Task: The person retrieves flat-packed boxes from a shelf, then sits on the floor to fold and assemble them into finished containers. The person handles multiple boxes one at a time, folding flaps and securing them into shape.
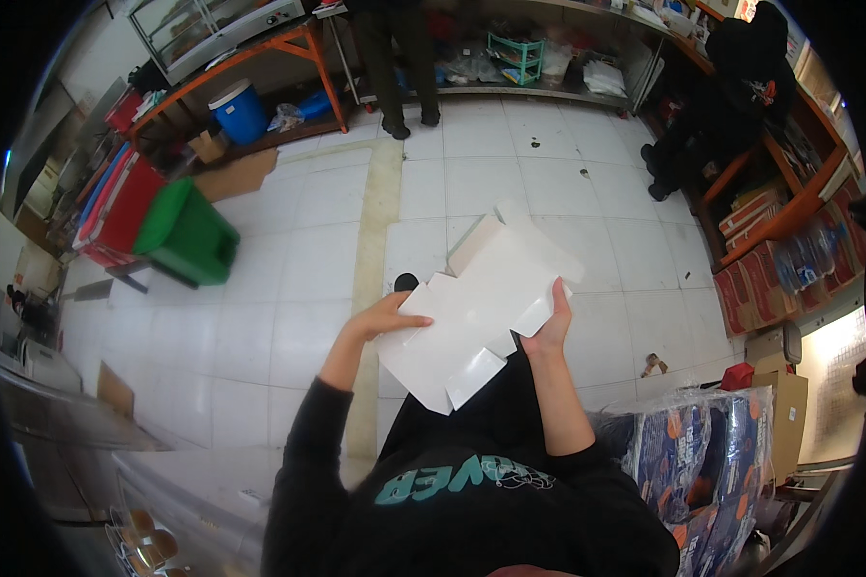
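Note:
A white cardboard box blank (471,303), mostly flat with several flaps bent at its edges, is held up over my lap. My left hand (387,315) grips its left edge, the thumb lying on top of the sheet and the fingers hidden beneath. On the other side, my right hand (551,322) holds the right edge by a flap, its thumb pointing up along the card. One flap at the far end stands raised, and a side flap near my right hand is folded at an angle.
A green bin (188,234) and a red cooler box (125,207) stand at left. Plastic-wrapped blue packs (674,452) are stacked close at my right. Two people stand farther off, one by the far shelf (548,91), another by the right-hand wooden shelf (779,226).

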Tool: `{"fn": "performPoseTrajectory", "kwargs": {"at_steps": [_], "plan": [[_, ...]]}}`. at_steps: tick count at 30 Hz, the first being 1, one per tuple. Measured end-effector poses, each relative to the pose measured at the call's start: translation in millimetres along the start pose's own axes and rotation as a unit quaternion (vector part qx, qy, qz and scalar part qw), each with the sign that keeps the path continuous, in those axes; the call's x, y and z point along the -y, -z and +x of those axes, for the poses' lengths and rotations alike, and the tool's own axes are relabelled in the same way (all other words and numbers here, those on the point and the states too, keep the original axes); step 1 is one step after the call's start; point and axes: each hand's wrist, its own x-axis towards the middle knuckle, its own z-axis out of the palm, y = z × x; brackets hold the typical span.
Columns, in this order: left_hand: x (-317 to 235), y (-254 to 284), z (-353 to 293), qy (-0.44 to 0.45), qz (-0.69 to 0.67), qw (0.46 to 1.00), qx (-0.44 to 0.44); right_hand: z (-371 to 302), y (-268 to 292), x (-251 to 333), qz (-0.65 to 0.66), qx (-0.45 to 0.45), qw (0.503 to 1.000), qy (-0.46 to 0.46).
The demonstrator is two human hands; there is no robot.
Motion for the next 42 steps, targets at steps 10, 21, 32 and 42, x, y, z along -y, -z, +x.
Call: {"fn": "performPoseTrajectory", "kwargs": {"at_steps": [10, 21, 32, 42], "plan": [[3.5, 3.1, 74.8, -0.026, 0.236, 0.965, 0.115, -59.1, 96.8, 30.8, -0.446, -0.163, 0.876, -0.087], [12.5, -17.1, 67.4, -0.137, 0.339, 0.930, -0.033, -18.8, 71.6, 61.7, -0.782, -0.119, 0.611, 0.031], [7.0, -53.9, 46.2, -0.234, 0.399, 0.886, 0.027, -35.2, -11.8, 9.0, -0.860, 0.140, 0.457, 0.177], [-4.6, -45.2, 25.5, -0.327, 0.355, 0.875, 0.034, -29.0, -22.9, -14.3, -0.877, 0.219, 0.427, 0.028]]}}
